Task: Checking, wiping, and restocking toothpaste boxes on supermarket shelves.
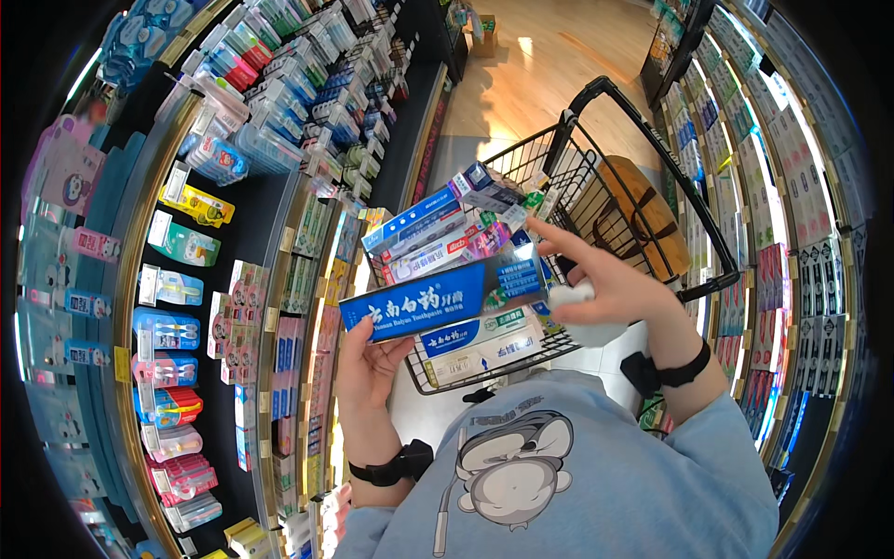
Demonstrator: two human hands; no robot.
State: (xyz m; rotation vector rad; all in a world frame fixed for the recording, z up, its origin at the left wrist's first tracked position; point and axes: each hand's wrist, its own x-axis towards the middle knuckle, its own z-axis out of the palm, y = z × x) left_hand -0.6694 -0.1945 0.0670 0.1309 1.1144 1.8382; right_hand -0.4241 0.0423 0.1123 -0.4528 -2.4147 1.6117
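My left hand (374,356) holds the lower left end of a long blue Yunnan Baiyao toothpaste box (412,304), thumb on its front face. The box is tilted above the shopping cart, its right end higher. Near that end is my right hand (604,279), thumb and fingers spread. A rounded white thing (594,332) lies behind its thumb and palm; whether the hand grips it I cannot tell. Inside the black wire cart (447,384) are several toothpaste boxes, among them a blue and white one (412,227) and a white one (482,360).
Toothbrush packs (167,332) hang along the left shelving, with boxed goods (244,307) beside them. Lit shelves of boxes (775,279) line the right side. The cart's black handle (688,182) rises at the far right, by a brown bag-like thing (635,216). Wooden floor (559,56) stretches beyond.
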